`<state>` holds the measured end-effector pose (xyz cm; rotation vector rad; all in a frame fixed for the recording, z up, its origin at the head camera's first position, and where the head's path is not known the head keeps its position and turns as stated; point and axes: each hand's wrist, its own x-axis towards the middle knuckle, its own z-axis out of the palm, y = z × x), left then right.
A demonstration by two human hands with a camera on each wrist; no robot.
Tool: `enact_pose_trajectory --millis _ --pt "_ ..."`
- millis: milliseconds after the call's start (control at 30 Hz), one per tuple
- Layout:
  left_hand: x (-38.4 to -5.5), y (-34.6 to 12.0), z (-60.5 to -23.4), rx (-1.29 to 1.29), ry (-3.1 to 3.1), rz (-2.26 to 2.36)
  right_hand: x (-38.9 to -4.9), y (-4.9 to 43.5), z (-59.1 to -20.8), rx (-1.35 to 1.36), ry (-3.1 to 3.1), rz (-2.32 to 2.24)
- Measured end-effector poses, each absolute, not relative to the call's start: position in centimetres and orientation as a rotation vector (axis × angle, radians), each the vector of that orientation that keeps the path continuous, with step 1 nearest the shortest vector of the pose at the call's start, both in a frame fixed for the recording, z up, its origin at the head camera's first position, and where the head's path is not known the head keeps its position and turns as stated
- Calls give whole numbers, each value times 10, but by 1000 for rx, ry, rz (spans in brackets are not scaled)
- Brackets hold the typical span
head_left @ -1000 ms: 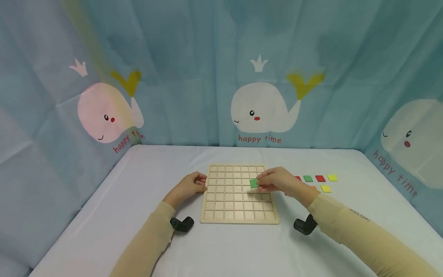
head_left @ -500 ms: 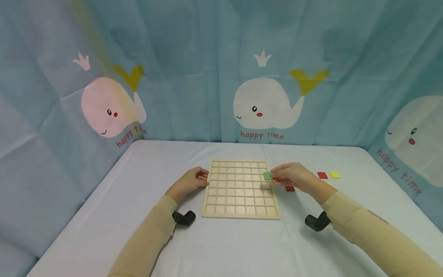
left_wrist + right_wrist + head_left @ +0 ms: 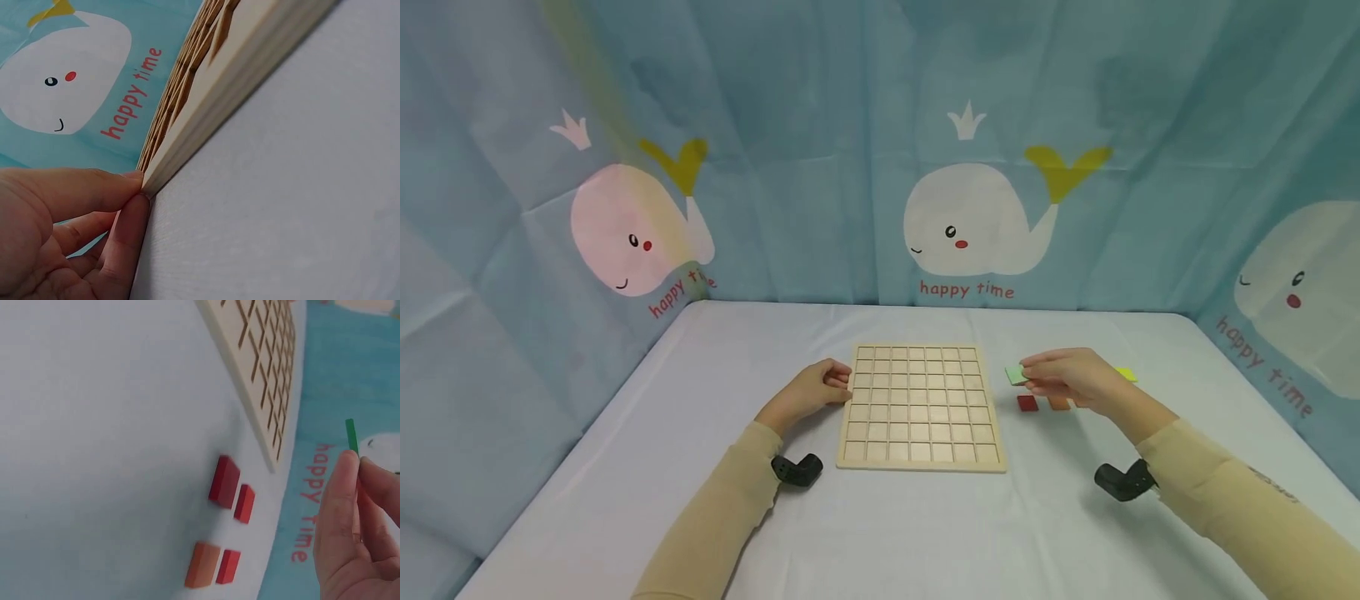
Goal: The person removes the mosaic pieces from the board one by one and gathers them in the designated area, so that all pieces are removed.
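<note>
A pale wooden grid board [image 3: 921,467] lies flat on the table, its cells bare. My left hand [image 3: 808,390] is at the board's left side; in the left wrist view its thumb and fingers pinch the board's edge [image 3: 237,81]. To the right of the board, my right hand [image 3: 1075,379] pinches a thin green square tile [image 3: 1015,375] between thumb and fingertips. The right wrist view shows the green tile [image 3: 351,434] edge-on, raised above the table. Below this hand lie a dark red tile [image 3: 1027,403] and an orange tile [image 3: 1058,403].
A yellow tile [image 3: 1126,374] lies partly behind the right hand. Two brighter red tiles, one near the dark red tile [image 3: 225,481] and one near the orange tile [image 3: 202,565], show in the right wrist view. A white cloth covers the table [image 3: 910,533]; a blue whale-print curtain [image 3: 820,225] hangs behind.
My right hand has carried the green tile rightward, from above the board to beyond its right edge, over the loose tiles. The left hand stays at the board's left side.
</note>
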<state>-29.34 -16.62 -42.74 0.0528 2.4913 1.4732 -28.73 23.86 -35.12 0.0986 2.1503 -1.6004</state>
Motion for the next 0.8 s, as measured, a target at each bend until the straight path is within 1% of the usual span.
enact_pose_trajectory --millis 200,467,667,800 --pt "-291 -163 -427 64 2496 1475 -286 259 -357 177 2143 -1608" --pt "-290 -162 -430 68 2494 1461 -281 282 -363 185 2143 -1618" --pt "-292 -167 -427 46 2508 1453 -284 293 -361 219 2106 -1640" --pt "-295 -169 -424 85 2503 1437 -286 300 -359 235 2128 -1619"
